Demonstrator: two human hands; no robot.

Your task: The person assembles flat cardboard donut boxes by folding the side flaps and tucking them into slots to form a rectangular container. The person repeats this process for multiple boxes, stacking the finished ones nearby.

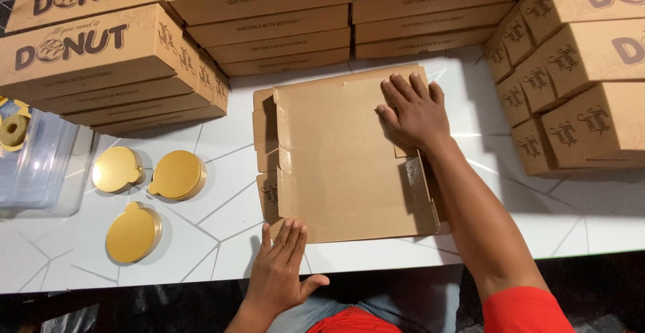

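A flat brown box (349, 158) lies unfolded in the middle of the white table (its side flaps stick out on the left). Brown closed boxes with dark print are piled all around the back: a left stack (101, 64), a middle stack (269, 24), a back stack (430, 11) and a right stack (578, 71) turned at a slant.

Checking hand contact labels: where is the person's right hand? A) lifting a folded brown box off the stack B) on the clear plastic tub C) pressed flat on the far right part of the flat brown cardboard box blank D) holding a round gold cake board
C: the right hand lies palm down, fingers spread, on the far right part of the flat brown cardboard box blank, while the left hand rests at its near edge.
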